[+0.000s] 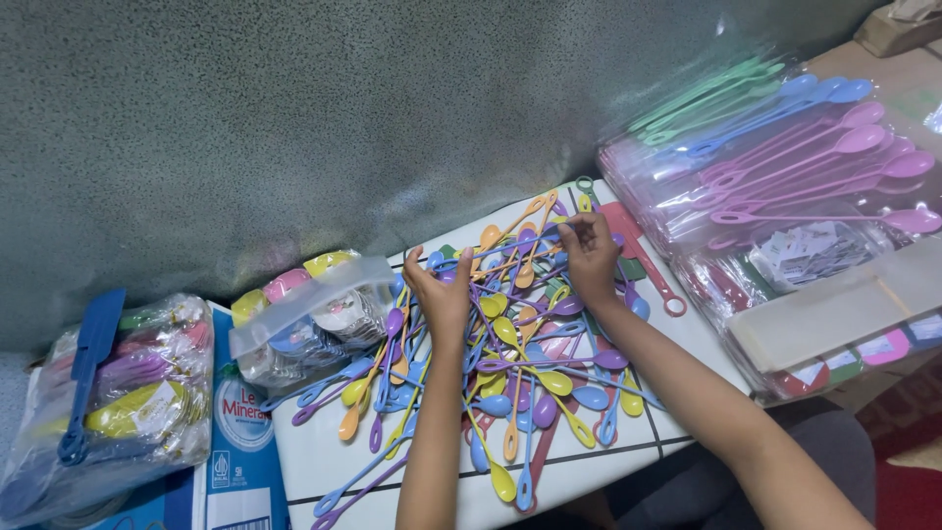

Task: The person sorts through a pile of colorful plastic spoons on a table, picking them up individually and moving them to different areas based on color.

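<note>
A white table (324,461) carries a sprawling pile of long-handled plastic spoons (510,344) in yellow, blue, purple and orange, with bagged spoons (785,147) stacked to the right. The left hand (439,294) presses down flat, fingers spread, while the right hand (591,257) pinches spoon handles at the pile's far edge.

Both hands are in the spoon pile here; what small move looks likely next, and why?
Probably the right hand lifts the blue spoon it pinches at the far edge of the pile of spoons, drawing it free. The left hand rests flat on the tangled pile, seemingly steadying it, and the handles cross each other, so a slow pull away from the heap seems sensible.
</note>
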